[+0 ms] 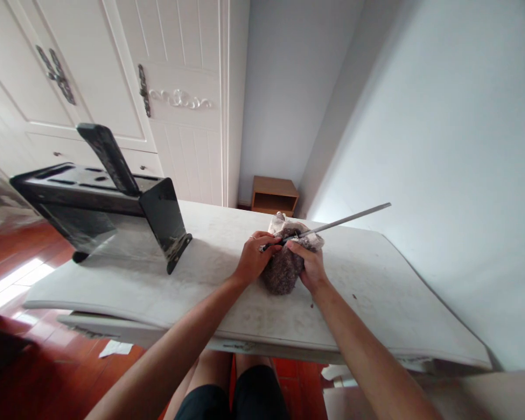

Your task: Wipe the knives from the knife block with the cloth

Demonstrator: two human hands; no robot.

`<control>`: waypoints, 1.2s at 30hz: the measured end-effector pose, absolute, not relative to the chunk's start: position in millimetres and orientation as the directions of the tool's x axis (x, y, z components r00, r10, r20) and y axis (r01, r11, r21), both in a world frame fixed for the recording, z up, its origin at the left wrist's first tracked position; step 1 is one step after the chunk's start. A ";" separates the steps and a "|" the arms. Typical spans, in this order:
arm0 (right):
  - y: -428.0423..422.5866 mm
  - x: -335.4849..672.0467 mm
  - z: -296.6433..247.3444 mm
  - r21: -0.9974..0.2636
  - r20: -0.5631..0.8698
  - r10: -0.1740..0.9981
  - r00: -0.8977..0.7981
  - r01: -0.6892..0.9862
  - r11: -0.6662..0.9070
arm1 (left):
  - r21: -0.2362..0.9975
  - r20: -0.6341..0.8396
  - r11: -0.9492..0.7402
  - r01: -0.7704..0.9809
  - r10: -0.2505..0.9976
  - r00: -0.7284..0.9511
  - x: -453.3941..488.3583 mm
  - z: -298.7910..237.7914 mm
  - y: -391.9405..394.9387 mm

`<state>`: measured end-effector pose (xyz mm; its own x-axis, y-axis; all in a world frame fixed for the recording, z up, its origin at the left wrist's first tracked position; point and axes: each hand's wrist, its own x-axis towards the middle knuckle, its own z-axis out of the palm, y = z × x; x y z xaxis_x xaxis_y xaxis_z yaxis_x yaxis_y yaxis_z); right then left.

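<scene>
At the middle of a white desk [376,291], a thin metal rod [354,216] pointing far right is gripped at its left end by the curled left hand [256,256], a bunched brown cloth [283,275] being clasped by the half-closed right hand [312,266].

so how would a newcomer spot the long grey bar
Find the white tabletop, then the left hand and right hand around a bunched speckled cloth near its middle. The grey bar slants up and rightward from the cloth. It is long, straight and thin, unlike the soft cloth or boxy black holder.
</scene>
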<state>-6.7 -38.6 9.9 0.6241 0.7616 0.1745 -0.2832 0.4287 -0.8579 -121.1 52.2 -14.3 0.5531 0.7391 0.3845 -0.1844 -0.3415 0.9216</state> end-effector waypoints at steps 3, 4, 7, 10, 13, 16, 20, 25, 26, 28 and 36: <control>-36.7 -0.2 8.7 -0.835 0.090 0.719 0.689 -0.341 0.431 | 0.786 0.543 -0.615 -0.058 0.643 0.540 -120.4 -14.9 49.2; -36.7 1.6 8.2 -0.835 0.056 0.711 0.701 -0.358 0.418 | 0.742 0.566 -0.669 -0.026 0.606 0.559 -120.7 -14.9 48.4; -37.5 5.1 8.0 -0.833 0.010 0.696 0.718 -0.380 0.403 | 0.675 0.552 -0.736 0.048 0.547 0.629 -122.9 -13.4 46.1; -39.0 5.6 9.8 -0.832 0.030 0.676 0.737 -0.356 0.425 | 0.675 0.462 -0.724 0.140 0.563 0.685 -125.8 -8.9 42.9; -41.6 4.5 11.5 -0.840 0.038 0.695 0.718 -0.353 0.411 | 0.708 0.423 -0.683 0.176 0.611 0.669 -128.2 -3.7 37.9; -45.0 1.9 10.9 -0.858 0.027 0.757 0.652 -0.374 0.353 | 0.845 0.376 -0.527 0.088 0.704 0.602 -129.3 -2.0 34.0; -47.8 -4.0 8.3 -0.887 0.002 0.827 0.562 -0.381 0.261 | 0.912 0.338 -0.411 -0.013 0.733 0.590 -129.6 -7.2 35.4; -48.4 -9.3 7.3 -0.907 -0.038 0.875 0.482 -0.383 0.172 | 0.887 0.420 -0.449 -0.106 0.692 0.588 -129.3 -12.5 40.8; -48.5 -9.6 7.1 -0.909 -0.046 0.879 0.474 -0.385 0.160 | 0.883 0.428 -0.456 -0.112 0.683 0.592 -129.3 -12.2 41.2; -48.6 -10.0 6.6 -0.907 -0.071 0.885 0.461 -0.398 0.135 | 0.882 0.414 -0.464 -0.085 0.674 0.612 -129.5 -10.9 40.7; -40.3 -12.9 8.8 -0.870 -0.067 0.822 0.566 -0.437 0.229 | 0.721 0.372 -0.637 0.273 0.687 0.624 -131.1 -6.4 28.3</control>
<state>-12.9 -40.3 8.8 0.5660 0.8217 -0.0675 -0.4368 0.2294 -0.8698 -131.1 28.3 -6.4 0.6244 0.6871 0.3715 0.2725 -0.6373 0.7208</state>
